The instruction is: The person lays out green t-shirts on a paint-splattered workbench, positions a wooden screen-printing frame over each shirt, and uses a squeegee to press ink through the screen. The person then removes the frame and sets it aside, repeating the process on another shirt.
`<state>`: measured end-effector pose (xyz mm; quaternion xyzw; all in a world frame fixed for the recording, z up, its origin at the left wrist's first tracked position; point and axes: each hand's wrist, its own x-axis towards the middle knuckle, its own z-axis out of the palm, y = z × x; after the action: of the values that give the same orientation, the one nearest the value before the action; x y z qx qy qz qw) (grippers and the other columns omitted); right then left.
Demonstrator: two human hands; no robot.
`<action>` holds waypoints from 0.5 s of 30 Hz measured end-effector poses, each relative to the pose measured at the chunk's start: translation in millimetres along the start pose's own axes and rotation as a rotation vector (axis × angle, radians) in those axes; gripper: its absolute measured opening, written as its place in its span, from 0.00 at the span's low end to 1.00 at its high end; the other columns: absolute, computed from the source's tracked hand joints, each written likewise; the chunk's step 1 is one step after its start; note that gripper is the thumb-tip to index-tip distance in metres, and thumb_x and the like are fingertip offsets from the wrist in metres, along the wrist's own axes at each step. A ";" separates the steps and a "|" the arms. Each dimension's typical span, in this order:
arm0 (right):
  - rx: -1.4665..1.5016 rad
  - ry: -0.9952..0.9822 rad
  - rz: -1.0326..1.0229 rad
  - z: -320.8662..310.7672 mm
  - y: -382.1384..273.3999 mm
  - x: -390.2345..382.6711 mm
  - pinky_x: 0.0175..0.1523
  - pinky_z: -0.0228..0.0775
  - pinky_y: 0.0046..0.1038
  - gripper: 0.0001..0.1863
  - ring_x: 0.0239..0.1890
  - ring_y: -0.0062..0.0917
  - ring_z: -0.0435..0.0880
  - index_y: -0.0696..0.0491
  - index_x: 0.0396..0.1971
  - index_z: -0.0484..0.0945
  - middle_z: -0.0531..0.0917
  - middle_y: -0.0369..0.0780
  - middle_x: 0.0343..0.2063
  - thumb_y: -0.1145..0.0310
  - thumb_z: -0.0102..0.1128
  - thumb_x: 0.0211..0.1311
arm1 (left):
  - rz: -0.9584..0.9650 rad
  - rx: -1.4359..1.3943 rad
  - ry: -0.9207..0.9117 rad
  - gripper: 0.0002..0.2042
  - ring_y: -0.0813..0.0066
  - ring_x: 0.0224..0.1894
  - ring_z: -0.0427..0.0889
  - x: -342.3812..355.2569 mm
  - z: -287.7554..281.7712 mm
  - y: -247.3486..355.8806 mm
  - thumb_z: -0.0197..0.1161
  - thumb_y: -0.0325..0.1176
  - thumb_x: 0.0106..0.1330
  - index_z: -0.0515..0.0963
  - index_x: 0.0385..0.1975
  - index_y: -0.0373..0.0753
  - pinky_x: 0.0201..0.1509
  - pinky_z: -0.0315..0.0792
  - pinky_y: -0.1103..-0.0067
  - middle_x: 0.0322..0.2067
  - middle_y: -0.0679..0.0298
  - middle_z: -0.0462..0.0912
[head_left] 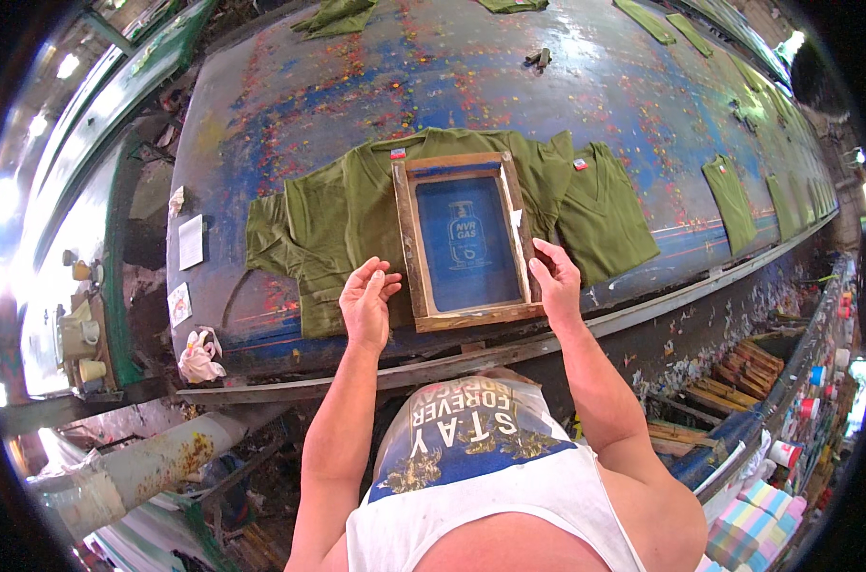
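Note:
A wooden-framed printing screen (468, 236) with blue mesh and a pale bottle-shaped design lies over an olive green T-shirt (342, 214) spread on the table. My right hand (558, 281) is at the screen's lower right side, its thumb and fingers closed about the wooden edge. Just left of the frame, over the shirt's lower part, my left hand (366, 297) is apart from the wood. Its fingers are loosely bent and spread, with nothing seen in them. A second olive shirt (608, 214) lies folded against the right side of the first.
The long paint-spattered table (299, 124) runs off to the right, with more olive shirts (731, 202) along it. Crumpled pale cloth (200, 356) and a paper sheet (192, 241) lie at its left end. Wooden frames (738, 381) are stacked below on the right. Dark clips (538, 60) sit farther back.

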<state>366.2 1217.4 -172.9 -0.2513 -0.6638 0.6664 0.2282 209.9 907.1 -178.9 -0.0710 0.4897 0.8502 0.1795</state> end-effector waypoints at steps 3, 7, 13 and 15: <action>0.015 0.011 0.032 -0.1 -2.8 -0.8 0.61 0.76 0.22 0.19 0.51 0.17 0.84 0.60 0.64 0.84 0.87 0.34 0.51 0.79 0.66 0.76 | 0.003 0.005 -0.008 0.14 0.62 0.48 0.91 0.9 -0.3 -0.8 0.65 0.25 0.81 0.79 0.62 0.31 0.55 0.88 0.70 0.53 0.54 0.87; 0.046 0.023 0.046 -0.1 -6.2 -0.9 0.59 0.76 0.23 0.19 0.49 0.17 0.84 0.60 0.63 0.84 0.86 0.33 0.49 0.79 0.67 0.75 | 0.006 0.009 -0.008 0.14 0.62 0.49 0.91 0.5 0.4 -0.7 0.65 0.25 0.81 0.79 0.62 0.31 0.56 0.88 0.69 0.53 0.54 0.87; 0.051 0.016 0.059 -3.0 -5.6 0.1 0.62 0.77 0.25 0.19 0.52 0.19 0.85 0.61 0.63 0.84 0.88 0.36 0.52 0.79 0.66 0.75 | -0.004 0.010 -0.013 0.14 0.62 0.50 0.91 -0.7 1.6 0.5 0.63 0.25 0.82 0.78 0.64 0.32 0.57 0.87 0.69 0.54 0.54 0.86; 0.050 0.014 0.057 -3.5 -4.9 0.3 0.62 0.77 0.25 0.19 0.53 0.20 0.86 0.61 0.63 0.84 0.88 0.37 0.53 0.79 0.66 0.75 | -0.004 0.007 -0.010 0.14 0.62 0.49 0.91 -1.0 1.8 0.8 0.63 0.25 0.82 0.78 0.63 0.32 0.57 0.87 0.68 0.54 0.54 0.86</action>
<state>368.0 1220.3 -168.1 -0.2688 -0.6380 0.6873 0.2200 210.6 908.1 -177.1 -0.0673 0.4916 0.8485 0.1839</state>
